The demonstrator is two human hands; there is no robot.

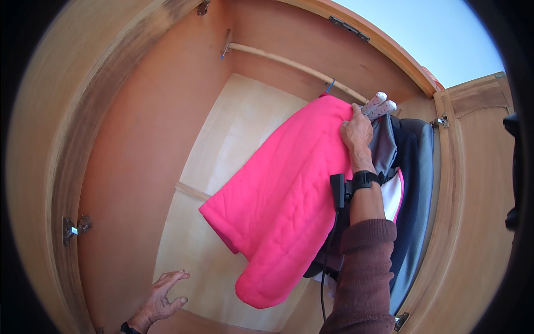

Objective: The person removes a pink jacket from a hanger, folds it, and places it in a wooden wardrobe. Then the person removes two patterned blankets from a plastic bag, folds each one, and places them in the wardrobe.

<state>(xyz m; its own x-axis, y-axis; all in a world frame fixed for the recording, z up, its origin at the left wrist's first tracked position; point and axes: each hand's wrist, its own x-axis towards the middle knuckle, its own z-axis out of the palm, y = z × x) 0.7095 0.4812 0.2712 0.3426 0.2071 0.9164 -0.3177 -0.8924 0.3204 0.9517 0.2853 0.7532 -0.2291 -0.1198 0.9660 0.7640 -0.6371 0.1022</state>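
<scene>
A bright pink quilted jacket [283, 179] hangs from the wooden rail [288, 62] inside a wardrobe, by a hanger with a blue hook [330, 86]. My right hand [358, 130] grips the jacket near its shoulder, fingers bent over the fabric. Right beside those fingers, two white speckled padded ends [379, 104], perhaps of hangers, stick up. My left hand [164, 296] is low on the left, apart from the jacket, with thumb and fingers spread and nothing in it.
Dark and grey garments [406, 167] hang packed at the right, with a white, pink-edged piece [392, 194] among them. Open wardrobe doors flank me, the left door [37, 167] and the right door [479, 167]. A black cable [325, 267] dangles from the device on my right wrist.
</scene>
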